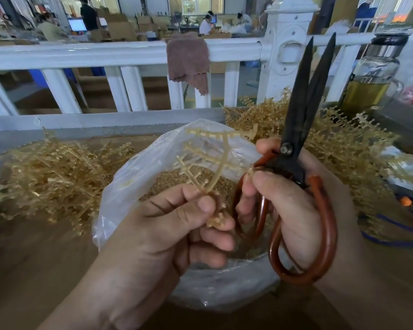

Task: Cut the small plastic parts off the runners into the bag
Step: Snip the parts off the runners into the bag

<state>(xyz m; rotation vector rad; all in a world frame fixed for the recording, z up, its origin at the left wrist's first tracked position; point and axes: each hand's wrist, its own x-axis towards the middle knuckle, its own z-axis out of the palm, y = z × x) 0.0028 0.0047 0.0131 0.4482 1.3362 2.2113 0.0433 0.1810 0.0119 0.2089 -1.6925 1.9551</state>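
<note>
Left hand (177, 225) pinched the lower stem of one tan runner (215, 167) between thumb and forefinger, the other fingers curled under. The runner stood up, bent, over the open mouth of the clear plastic bag (134, 186), its branches in front of the bag's far wall. One side branch reached the right hand's forefinger; I couldn't tell if it was pinched there.

Right hand (296, 210) gripped the scissors (303, 120), fingers curled through the red-brown handle loops, thumb up by the pivot. The black blades pointed up and away, slightly apart, with nothing between them, clear of the runner.

I noted the bag sat on the brown table (34, 258) right under both hands, with a layer of small tan cut parts (177, 179) inside.

A heap of tan runners (57, 177) lay on the table left of the bag, and a second heap (343, 144) behind and right of it.

A white railing (81, 54) ran along the far table edge with a brown cloth (188, 60) draped over it. A glass bottle (372, 77) of yellowish liquid stood far right, behind the second heap.
</note>
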